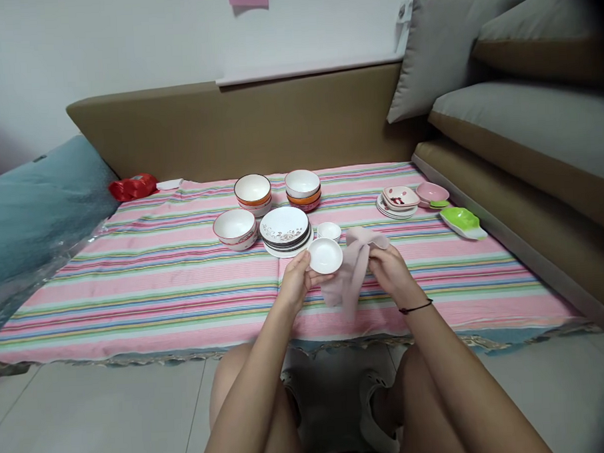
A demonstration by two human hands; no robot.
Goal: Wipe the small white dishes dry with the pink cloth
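My left hand (298, 278) is closed on the rim of a small white dish (326, 255), its hollow side facing me. In my right hand (388, 268) is a pale pink cloth (352, 264) that hangs down and looks blurred at its lower end. The cloth is close to the dish's right edge; I cannot tell whether they touch. Just behind the dish, a short stack of small white dishes (329, 231) stands on the striped cover. Left of that is a stack of plates (284, 225), the top one white with a dark rim and flower pattern.
Stacked bowls (253, 188), more bowls (303, 183) and red-rimmed bowls (234, 226) stand behind and left. At right are a patterned square bowl (401, 197), a pink bowl (432, 193) and a green dish (462, 221). Cushions (527, 116) line the right side; red fabric (133, 187) lies far left.
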